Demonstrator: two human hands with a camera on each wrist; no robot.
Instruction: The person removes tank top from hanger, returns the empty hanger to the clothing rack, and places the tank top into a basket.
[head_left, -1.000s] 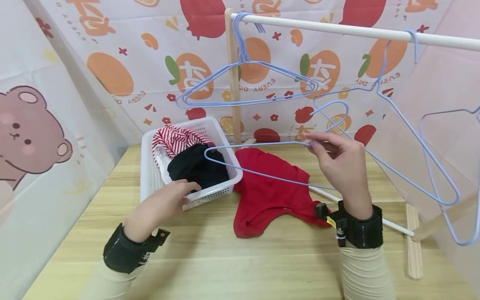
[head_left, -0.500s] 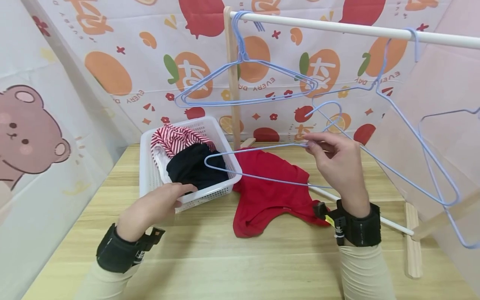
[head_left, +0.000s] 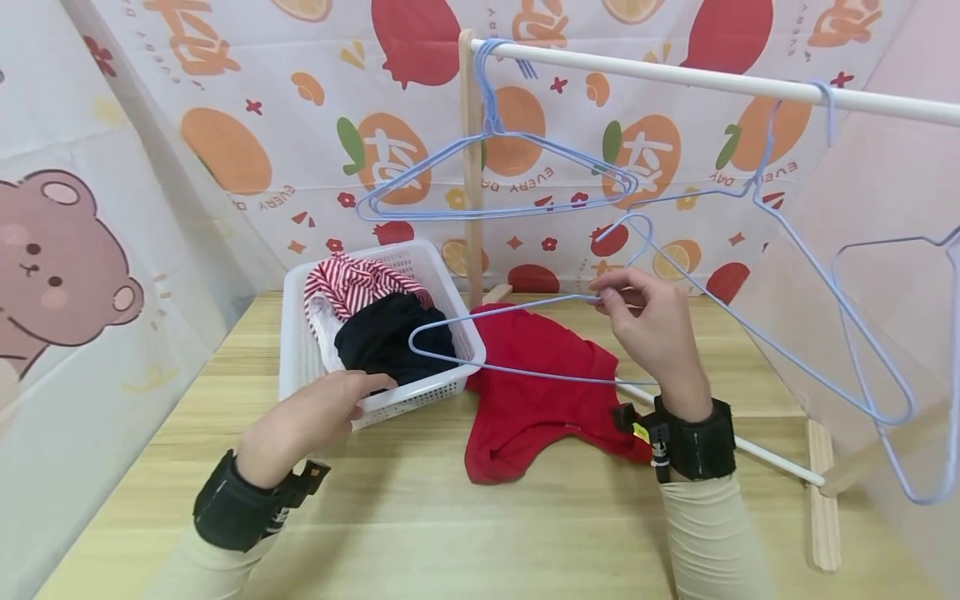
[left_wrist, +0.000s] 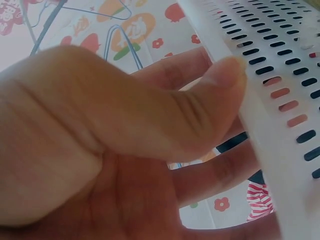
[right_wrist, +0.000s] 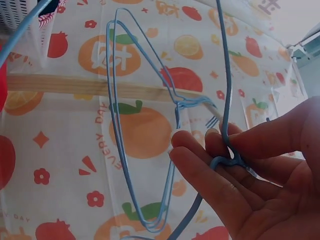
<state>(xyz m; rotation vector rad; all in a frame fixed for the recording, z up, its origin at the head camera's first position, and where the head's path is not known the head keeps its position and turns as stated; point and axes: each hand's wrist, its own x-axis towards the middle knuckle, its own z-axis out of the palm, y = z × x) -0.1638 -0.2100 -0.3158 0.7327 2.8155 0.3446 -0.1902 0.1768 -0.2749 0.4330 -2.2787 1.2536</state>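
Observation:
My left hand grips the near rim of a white plastic basket, thumb outside and fingers over the inner side. Inside the basket lie a black cloth and a red-and-white striped garment. Above the table, my right hand pinches a blue wire hanger at the neck below its hook; the right wrist view shows its wire running between thumb and fingers. A red garment lies spread on the table, beneath that hanger and right of the basket.
A white rail on a wooden post crosses the back. Several blue hangers hang at its left end, and another hanger hangs at the right. A wooden foot stands on the table's right side.
My right hand has moved left with the hanger, whose hook has swung left too. My left hand has shifted slightly left along the basket's near rim. The head view has tilted slightly.

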